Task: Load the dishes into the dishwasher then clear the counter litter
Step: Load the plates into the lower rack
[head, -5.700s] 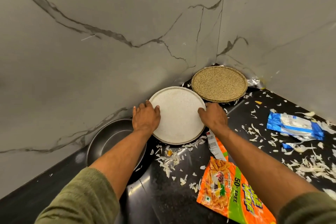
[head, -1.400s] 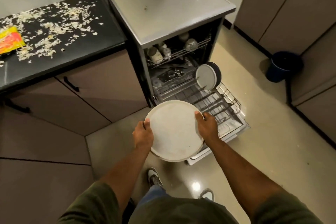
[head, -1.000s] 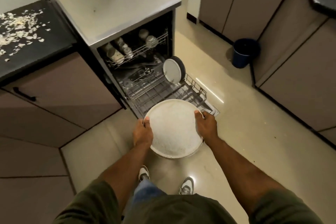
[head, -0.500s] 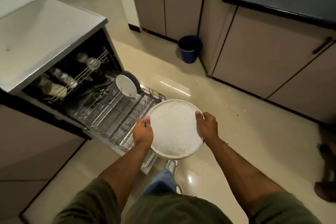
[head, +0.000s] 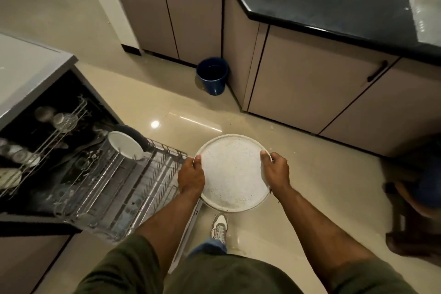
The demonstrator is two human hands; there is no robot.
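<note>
A large white speckled plate (head: 232,172) hangs flat in front of me above the floor, just right of the dishwasher. My left hand (head: 191,176) grips its left rim and my right hand (head: 275,170) grips its right rim. The dishwasher (head: 35,74) stands open at the left with its lower rack (head: 133,188) pulled out. A small white plate (head: 125,144) stands upright in that rack in front of a dark dish. Cups and glasses fill the upper rack (head: 55,124).
A blue bin (head: 212,75) stands on the floor by the cabinet corner ahead. Grey cabinets under a black counter (head: 310,2) run along the right. A dark stool or object (head: 410,198) sits at the right edge. My shoe (head: 219,225) is under the plate.
I carried the plate from the littered counter to the dishwasher. In the last second the view swung right; the dishwasher now lies at my left and both hands keep their grip.
</note>
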